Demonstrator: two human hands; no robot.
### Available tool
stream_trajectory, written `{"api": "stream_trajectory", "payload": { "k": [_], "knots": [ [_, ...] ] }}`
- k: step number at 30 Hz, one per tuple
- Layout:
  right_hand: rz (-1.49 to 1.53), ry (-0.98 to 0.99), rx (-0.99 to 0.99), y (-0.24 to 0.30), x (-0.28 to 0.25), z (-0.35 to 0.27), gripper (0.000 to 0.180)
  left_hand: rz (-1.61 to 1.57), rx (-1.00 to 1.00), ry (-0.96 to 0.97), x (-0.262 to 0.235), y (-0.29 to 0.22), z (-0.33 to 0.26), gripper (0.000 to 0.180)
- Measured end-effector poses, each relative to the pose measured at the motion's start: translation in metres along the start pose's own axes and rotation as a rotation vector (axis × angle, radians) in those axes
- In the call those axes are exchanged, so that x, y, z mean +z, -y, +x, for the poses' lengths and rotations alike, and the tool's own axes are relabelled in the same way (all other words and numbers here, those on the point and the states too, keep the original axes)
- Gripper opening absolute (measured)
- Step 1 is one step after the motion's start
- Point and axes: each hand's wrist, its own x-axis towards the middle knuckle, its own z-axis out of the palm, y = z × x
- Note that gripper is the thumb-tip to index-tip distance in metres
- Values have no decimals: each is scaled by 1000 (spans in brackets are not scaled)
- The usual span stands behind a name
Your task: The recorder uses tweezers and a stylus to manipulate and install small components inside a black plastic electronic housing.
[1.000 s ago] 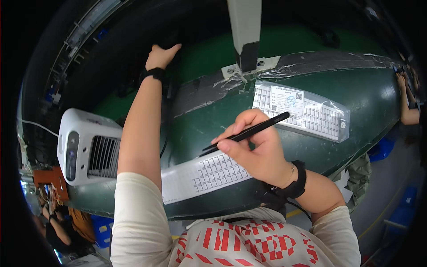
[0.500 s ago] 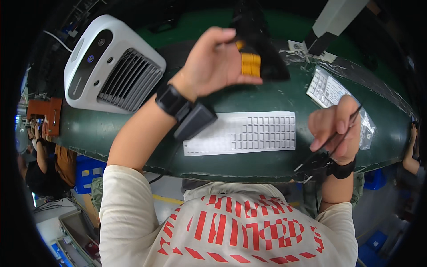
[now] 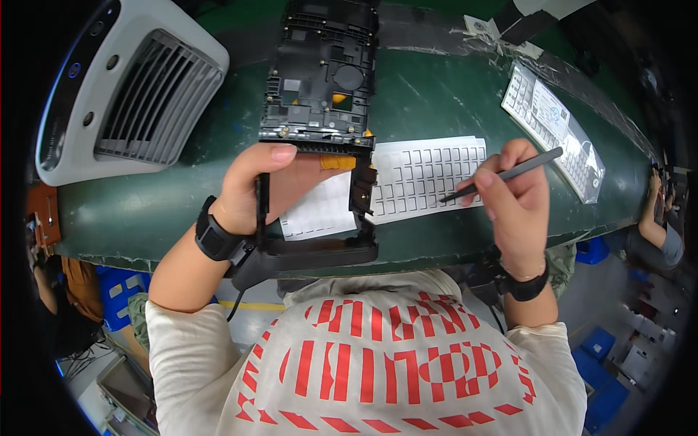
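Green bench (image 3: 451, 102) underlies black frame (image 3: 320, 80) gripped by left hand (image 3: 265, 185).

A black phone frame (image 3: 320, 94) held upright over the white sticker sheet (image 3: 407, 182); dark stylus (image 3: 502, 174) angled onto it.

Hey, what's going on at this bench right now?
A person at a green workbench holds a black device frame in the left hand, over a white sheet of small grid stickers. The right hand holds a dark pen-like tool, its tip at the sheet. A white vented unit sits on the left.
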Motion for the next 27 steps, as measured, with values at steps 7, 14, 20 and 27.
{"api": "stream_trajectory", "payload": {
  "k": [7, 14, 20, 27],
  "knots": [
    [-49, -40, 136, -20, 24, 2, 22, -55, -12, 7, -5, 3, 2, 49],
    [-167, -23, 58, -34, 24, 9, 24, -90, -97, -66, -6, 6, 1, 46],
    [-174, -9, 45, -37, 23, 11, 24, -239, -48, -77, -22, 17, 0, 46],
    [-226, 14, 66, -37, 21, 11, 23, -254, -167, -136, -18, 5, 6, 49]
  ]
}}
